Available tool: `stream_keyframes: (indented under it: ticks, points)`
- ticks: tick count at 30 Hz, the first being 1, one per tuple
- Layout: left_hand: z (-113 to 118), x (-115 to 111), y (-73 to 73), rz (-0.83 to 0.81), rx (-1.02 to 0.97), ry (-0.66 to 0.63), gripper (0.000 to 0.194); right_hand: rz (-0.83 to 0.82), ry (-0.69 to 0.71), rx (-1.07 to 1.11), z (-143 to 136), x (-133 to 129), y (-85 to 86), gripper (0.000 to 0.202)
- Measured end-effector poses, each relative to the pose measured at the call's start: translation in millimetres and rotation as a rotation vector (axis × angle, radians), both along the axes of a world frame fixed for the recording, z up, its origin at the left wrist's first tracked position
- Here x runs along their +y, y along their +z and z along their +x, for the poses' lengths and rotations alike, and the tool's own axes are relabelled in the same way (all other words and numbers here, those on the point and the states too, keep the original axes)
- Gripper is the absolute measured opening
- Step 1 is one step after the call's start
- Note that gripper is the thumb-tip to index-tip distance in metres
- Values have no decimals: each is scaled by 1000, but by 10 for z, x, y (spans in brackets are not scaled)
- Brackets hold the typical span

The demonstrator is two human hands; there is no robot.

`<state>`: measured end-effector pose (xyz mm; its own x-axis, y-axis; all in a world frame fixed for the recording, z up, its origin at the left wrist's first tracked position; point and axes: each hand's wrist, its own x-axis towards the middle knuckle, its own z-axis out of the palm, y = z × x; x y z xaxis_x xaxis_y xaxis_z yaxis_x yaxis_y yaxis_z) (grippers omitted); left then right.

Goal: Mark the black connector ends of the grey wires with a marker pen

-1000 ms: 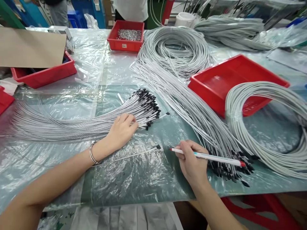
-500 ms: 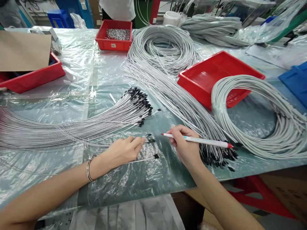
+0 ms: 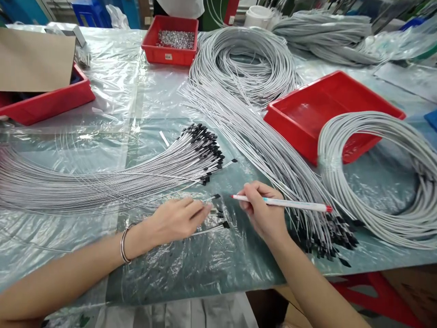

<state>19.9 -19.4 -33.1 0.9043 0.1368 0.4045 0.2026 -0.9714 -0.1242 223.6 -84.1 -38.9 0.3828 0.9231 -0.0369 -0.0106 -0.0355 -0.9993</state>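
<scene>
My left hand (image 3: 179, 218) is closed in a pinch on a thin grey cable, just behind its black end (image 3: 216, 197). Two other loose cables with black ends (image 3: 225, 224) lie by its fingertips. A white pen (image 3: 297, 204) with a red tip and red end plug is gripped in my right hand (image 3: 264, 216), its tip pointing left, apart from the cable ends. Beyond my left hand spreads a bundle of grey cables (image 3: 102, 189) with black ends. Another cable bundle (image 3: 266, 141) runs behind my right hand, its black ends toward the table's front edge.
Coiled cables (image 3: 337, 136) rest partly over a red tray (image 3: 344, 93) on the right. A larger coil (image 3: 205, 59) sits farther back, beside a red bin (image 3: 169, 55) of small shiny parts. At left, cardboard (image 3: 37, 59) covers a red box (image 3: 64, 102). Plastic sheeting covers the table.
The view has shifted slightly, so the right-hand coils and tray appear farther right. My left hand has moved a little toward the loose black ends; the pen stays in my right hand.
</scene>
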Motion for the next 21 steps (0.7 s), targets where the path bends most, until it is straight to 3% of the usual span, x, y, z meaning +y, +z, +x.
stream_keyframes:
  ticks: [6, 15, 21]
  points:
    - [24, -194, 13, 11, 145, 10, 12, -85, 174, -277, -132, -63, 41, 39]
    - [24, -228, 40, 23, 225, 12, 15, 8, 192, -561, -198, -118, -66, 39]
    - [26, -234, 20, 25, 232, 10, 15, 9, 196, -609, -220, -119, -66, 38]
